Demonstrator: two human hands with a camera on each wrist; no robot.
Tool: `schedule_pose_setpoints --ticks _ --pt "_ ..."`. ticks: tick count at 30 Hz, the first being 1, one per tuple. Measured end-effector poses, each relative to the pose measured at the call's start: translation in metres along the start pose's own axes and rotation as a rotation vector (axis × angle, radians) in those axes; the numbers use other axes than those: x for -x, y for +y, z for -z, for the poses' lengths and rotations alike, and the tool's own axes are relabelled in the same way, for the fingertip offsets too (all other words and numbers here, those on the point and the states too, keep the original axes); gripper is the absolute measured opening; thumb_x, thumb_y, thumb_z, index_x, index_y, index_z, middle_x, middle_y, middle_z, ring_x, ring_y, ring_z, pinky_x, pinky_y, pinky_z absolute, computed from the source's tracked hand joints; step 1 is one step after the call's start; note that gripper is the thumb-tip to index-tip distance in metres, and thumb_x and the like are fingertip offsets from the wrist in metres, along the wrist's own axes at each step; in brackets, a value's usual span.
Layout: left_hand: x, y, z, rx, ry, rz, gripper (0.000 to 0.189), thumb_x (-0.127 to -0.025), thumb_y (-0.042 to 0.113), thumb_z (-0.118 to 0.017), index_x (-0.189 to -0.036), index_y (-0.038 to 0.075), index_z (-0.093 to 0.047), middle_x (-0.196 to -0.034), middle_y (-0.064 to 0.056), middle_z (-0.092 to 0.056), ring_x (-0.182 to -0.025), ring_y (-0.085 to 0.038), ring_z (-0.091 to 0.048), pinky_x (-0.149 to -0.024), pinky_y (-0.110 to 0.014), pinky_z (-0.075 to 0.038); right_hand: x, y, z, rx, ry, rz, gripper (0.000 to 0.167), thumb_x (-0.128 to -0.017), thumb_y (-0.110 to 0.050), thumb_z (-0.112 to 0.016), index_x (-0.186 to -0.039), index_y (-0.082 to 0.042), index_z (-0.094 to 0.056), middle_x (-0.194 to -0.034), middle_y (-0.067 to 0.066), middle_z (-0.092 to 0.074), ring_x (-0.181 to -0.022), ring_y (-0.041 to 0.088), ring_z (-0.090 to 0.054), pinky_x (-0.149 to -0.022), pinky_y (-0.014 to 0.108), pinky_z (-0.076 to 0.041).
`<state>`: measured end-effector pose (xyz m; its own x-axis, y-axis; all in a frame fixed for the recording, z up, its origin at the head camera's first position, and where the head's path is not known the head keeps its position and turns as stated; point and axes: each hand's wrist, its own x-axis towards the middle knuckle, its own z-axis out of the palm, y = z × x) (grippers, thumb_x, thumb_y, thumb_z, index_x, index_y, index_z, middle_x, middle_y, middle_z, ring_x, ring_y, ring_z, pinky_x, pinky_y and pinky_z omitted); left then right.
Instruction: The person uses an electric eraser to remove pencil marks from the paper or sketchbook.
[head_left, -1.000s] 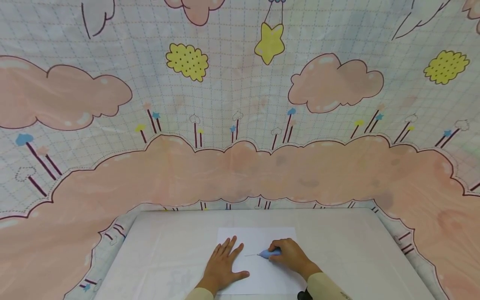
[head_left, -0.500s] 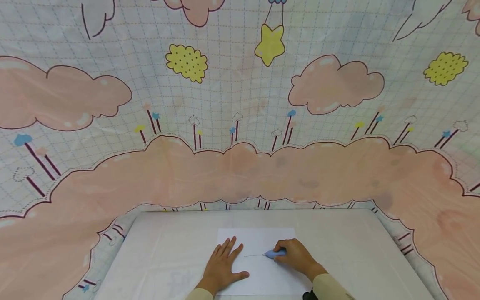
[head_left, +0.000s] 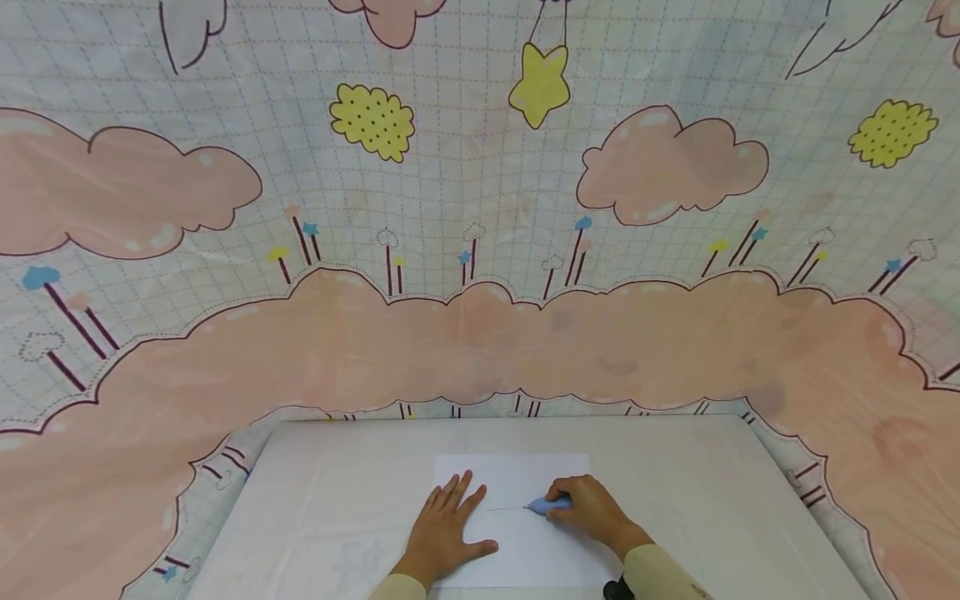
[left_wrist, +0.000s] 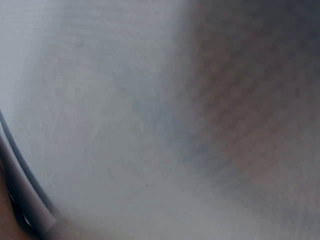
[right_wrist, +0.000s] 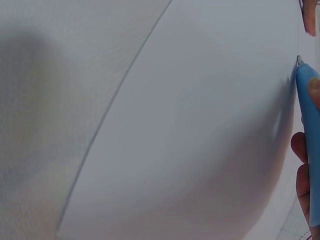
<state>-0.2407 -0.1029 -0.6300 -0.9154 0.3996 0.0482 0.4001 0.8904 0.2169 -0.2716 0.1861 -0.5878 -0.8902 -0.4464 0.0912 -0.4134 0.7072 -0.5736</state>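
Observation:
A sheet of white paper (head_left: 517, 558) lies on the table. My left hand (head_left: 446, 527) rests on its left part, fingers straight and spread. In my right hand (head_left: 592, 510) I grip a thick light-blue pen (head_left: 549, 505), its tip pointing left and touching the paper. A thin, near-level drawn line (head_left: 504, 509) runs from beside my left hand to the pen tip. The right wrist view shows the pen (right_wrist: 309, 135) close up, with a pale metal tip and fingers curled round its body. The left wrist view is blurred, mostly pale surface and shadow.
A white-covered table (head_left: 337, 483) spreads out around the paper. Behind and beside it hangs a patterned cloth (head_left: 480, 342) with clouds and stars. A small black object (head_left: 618, 590) sits by the right cuff.
The right hand and pen have slid a little to the right, mostly in the first half second, and the drawn line has grown longer. My left hand has stayed put.

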Motion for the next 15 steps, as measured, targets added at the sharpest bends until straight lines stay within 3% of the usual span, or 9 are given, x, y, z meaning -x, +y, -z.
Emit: schedule_pose_setpoints --ticks 15 --pt "-0.0002 0.0016 0.0027 0.005 -0.036 0.020 0.093 -0.079 0.086 -0.040 -0.152 0.029 -0.038 -0.164 -0.004 -0.022 -0.149 -0.028 -0.024 -0.120 -0.050 -0.023 -0.0048 -0.0077 -0.0088 -0.030 0.006 0.032 0.015 -0.076 -0.019 -0.084 -0.088 -0.016 -0.075 -0.093 -0.006 -0.075 -0.088 0.011 -0.068 -0.081 0.032 -0.058"
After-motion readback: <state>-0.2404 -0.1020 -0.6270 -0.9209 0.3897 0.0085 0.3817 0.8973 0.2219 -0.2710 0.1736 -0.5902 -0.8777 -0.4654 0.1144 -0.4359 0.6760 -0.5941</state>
